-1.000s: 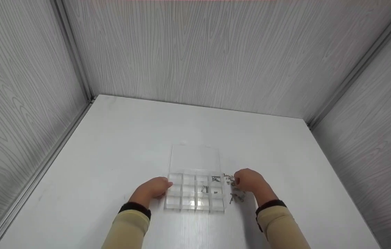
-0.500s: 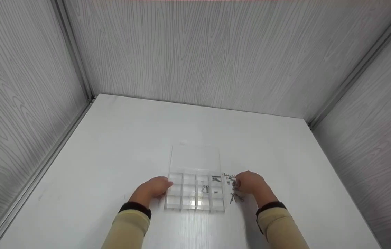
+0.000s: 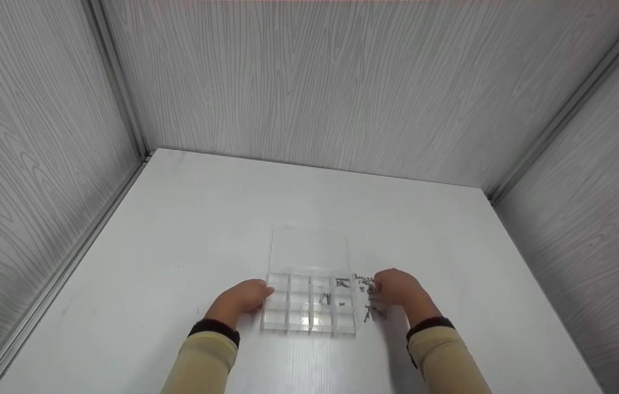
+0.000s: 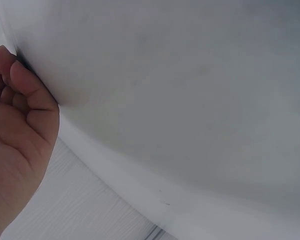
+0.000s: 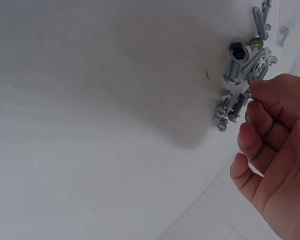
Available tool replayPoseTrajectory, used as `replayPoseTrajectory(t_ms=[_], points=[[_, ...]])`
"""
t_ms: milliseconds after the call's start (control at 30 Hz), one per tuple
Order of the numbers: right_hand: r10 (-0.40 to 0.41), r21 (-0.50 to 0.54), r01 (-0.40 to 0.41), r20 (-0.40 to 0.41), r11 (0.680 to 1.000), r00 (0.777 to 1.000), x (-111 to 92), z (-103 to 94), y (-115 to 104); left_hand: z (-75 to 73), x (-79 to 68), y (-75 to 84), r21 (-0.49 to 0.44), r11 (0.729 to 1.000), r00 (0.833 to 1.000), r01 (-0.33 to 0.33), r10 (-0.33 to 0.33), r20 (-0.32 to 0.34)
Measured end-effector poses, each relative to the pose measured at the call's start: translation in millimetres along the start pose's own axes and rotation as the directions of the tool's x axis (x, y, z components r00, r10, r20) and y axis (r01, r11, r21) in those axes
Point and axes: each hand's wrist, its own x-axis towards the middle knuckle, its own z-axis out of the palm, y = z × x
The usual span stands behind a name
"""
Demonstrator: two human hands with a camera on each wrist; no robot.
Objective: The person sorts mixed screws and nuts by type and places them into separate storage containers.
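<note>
A clear plastic compartment box [image 3: 275, 318] lies on the white table with its lid [image 3: 309, 249] folded open to the back. My left hand [image 3: 243, 295] grips the box's left edge, thumb on the rim; the left wrist view shows its fingers [image 4: 27, 82] curled. Beside the box's right edge, my right hand [image 3: 399, 288] is low over a scatter of silver screws [image 5: 234, 72]. Its thumb and index finger pinch at a small screw [image 5: 247, 95], mostly hidden by the fingertips. A few screws [image 3: 342, 283] sit in the box's right-hand compartments.
Wood-grain panels [image 3: 298, 82] enclose the white table [image 3: 210, 208] at the back and both sides. More loose screws [image 3: 375, 313] lie near the box's front right corner. A thick bolt with a socket head [image 5: 237, 52] stands out among the pile.
My right hand has shifted slightly right and closer over the screws since a second ago, then barely moved. My left hand and the box have stayed in place.
</note>
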Motion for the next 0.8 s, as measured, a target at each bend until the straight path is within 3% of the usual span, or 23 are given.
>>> replayPoseTrajectory(t_ms=[200,433,800], points=[[-0.046,-0.006,0.046,-0.046,0.999,0.998,1.4,-10.7,-6.0,-0.3,-0.8,0.2,-0.012,1.000,1.000,0.007,-0.007,-0.002],[-0.127,0.004,0.128,-0.099,0.992,0.987,-0.5,-21.8,-29.3,0.4,0.9,-2.8,-0.043,0.999,1.000,0.001,0.000,0.016],[-0.233,-0.031,0.231,-0.129,0.972,0.964,8.3,-21.5,-46.3,2.3,2.5,-1.4,-0.086,0.996,1.000,0.025,-0.024,0.010]])
